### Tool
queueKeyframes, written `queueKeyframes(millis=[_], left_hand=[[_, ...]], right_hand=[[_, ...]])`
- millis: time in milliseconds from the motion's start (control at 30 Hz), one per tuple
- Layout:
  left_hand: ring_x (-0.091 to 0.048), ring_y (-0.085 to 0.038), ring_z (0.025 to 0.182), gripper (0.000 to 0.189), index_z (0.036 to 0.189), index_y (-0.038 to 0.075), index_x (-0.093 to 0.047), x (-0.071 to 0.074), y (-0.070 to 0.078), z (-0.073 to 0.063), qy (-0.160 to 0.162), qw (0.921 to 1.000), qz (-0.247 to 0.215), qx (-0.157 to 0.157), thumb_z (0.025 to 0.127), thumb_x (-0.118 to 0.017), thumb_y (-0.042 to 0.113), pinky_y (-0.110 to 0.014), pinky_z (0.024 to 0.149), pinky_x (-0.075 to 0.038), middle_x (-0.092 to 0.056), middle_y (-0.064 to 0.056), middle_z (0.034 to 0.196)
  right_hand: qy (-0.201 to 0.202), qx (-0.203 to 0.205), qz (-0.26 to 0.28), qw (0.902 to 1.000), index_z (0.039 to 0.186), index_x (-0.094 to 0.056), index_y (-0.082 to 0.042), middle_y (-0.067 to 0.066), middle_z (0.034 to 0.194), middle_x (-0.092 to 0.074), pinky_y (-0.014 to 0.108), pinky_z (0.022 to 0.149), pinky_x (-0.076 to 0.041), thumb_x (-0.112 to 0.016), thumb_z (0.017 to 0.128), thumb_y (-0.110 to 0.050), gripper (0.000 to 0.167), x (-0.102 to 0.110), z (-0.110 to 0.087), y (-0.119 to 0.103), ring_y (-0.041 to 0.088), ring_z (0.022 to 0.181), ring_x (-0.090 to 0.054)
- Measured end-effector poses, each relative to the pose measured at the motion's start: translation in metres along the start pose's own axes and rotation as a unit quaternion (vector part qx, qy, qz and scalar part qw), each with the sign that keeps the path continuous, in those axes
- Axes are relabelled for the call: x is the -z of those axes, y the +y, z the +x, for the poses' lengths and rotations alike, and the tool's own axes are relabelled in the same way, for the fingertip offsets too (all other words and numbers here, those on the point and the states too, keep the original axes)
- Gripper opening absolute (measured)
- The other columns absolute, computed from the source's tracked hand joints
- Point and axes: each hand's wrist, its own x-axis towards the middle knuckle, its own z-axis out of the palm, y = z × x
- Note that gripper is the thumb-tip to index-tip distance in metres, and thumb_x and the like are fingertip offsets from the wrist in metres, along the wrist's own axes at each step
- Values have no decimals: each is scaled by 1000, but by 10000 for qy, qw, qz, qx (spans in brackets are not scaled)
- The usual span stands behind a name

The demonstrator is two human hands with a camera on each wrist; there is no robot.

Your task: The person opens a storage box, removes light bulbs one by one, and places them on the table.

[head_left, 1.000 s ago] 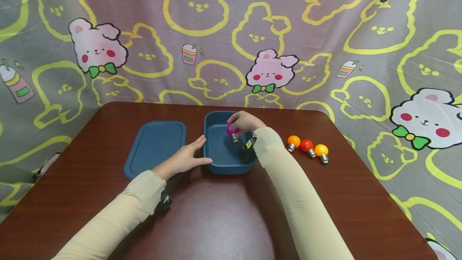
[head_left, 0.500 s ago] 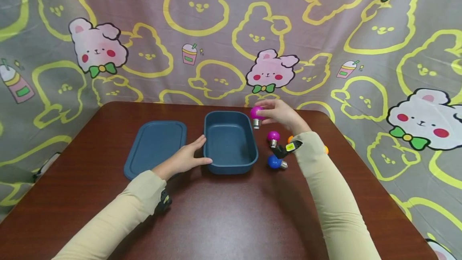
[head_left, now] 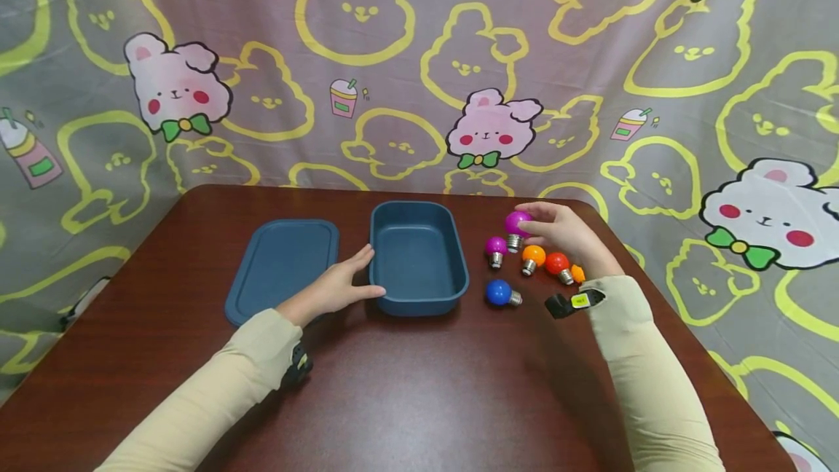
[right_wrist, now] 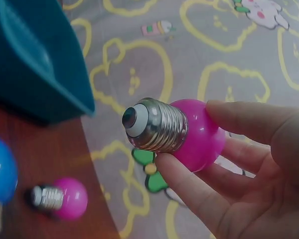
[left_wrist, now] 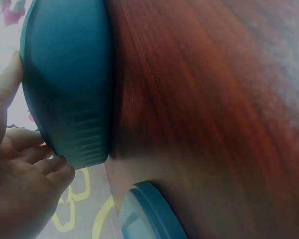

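Observation:
My right hand (head_left: 565, 233) holds a magenta light bulb (head_left: 518, 223) by its round glass, raised behind the other bulbs. In the right wrist view, thumb and fingers pinch the bulb (right_wrist: 202, 137), its silver screw base pointing away from the palm. My left hand (head_left: 337, 286) rests its spread, fairly straight fingers and thumb against the near left side of a blue-grey rectangular box (head_left: 419, 307). The left wrist view shows the fingers (left_wrist: 45, 162) at the end of the box wall (left_wrist: 70, 74). The box stands lidless, its bare floor showing.
Right of the box lie another magenta bulb (head_left: 496, 248), a blue bulb (head_left: 499, 293), an orange bulb (head_left: 534, 257), a red bulb (head_left: 557, 264) and a partly hidden yellow-orange one (head_left: 577, 273). The flat blue-grey lid (head_left: 282, 257) lies left, beside my left forearm. A patterned curtain (head_left: 393, 79) hangs behind the table.
My right hand has carried the magenta bulb out of the box, over its right rim, and to the right behind the other bulbs. My left hand has stayed at the box.

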Motion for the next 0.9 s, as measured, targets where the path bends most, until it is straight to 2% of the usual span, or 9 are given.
queueKeyframes(millis=[100, 333, 433, 567, 733, 900], left_hand=[[-15, -31, 135, 83, 146, 4, -16, 0, 0, 0, -6, 10000, -9, -7, 86, -64, 37, -52, 103, -22, -7, -11, 152], [-15, -32, 135, 84, 146, 2, -17, 0, -1, -1, -6, 10000, -28, -67, 86, -64, 37, -52, 102, -23, -7, -13, 152], [-14, -31, 135, 83, 146, 2, -16, 1, -1, -1, -11, 10000, -43, -50, 86, -64, 36, -52, 102, -23, -7, -12, 152], [-14, -31, 135, 83, 146, 3, -16, 1, 0, -1, -6, 10000, -53, -39, 87, -63, 36, -52, 102, -23, -7, -12, 152], [-15, -31, 135, 83, 146, 4, -16, 1, 0, -1, 31, 10000, -57, -39, 87, -63, 37, -51, 102, -23, -8, -12, 152], [-15, -31, 135, 84, 147, 4, -16, 0, -1, -1, 3, 10000, -72, -27, 86, -63, 38, -52, 102, -23, -7, -12, 152]], right_hand=[[52, 46, -84, 9999, 133, -43, 4, 23, 124, -48, 31, 81, -49, -58, 92, -19, 49, 7, -7, 14, 27, 92, -62], [120, -221, -164, 9995, 131, -43, 5, 23, 123, -49, 34, 82, -48, -59, 91, -23, 52, 12, -23, 51, 22, 89, -63], [35, -330, 81, 9994, 132, -37, 11, 28, 123, -45, 36, 81, -48, -58, 92, -15, 52, 13, -24, 66, 21, 87, -63], [-23, -511, 212, 9985, 131, -35, 15, 29, 117, -47, 42, 83, -46, -58, 91, -10, 52, 13, -24, 82, 20, 85, -63], [-84, -541, -92, 9985, 125, -40, 17, 23, 105, -54, 41, 78, -49, -60, 90, -8, 47, 11, -24, 95, 21, 79, -63], [-122, -640, -399, 9971, 122, -42, 18, 18, 99, -57, 37, 74, -52, -61, 89, -8, 46, 9, -22, 102, 20, 75, -62]])
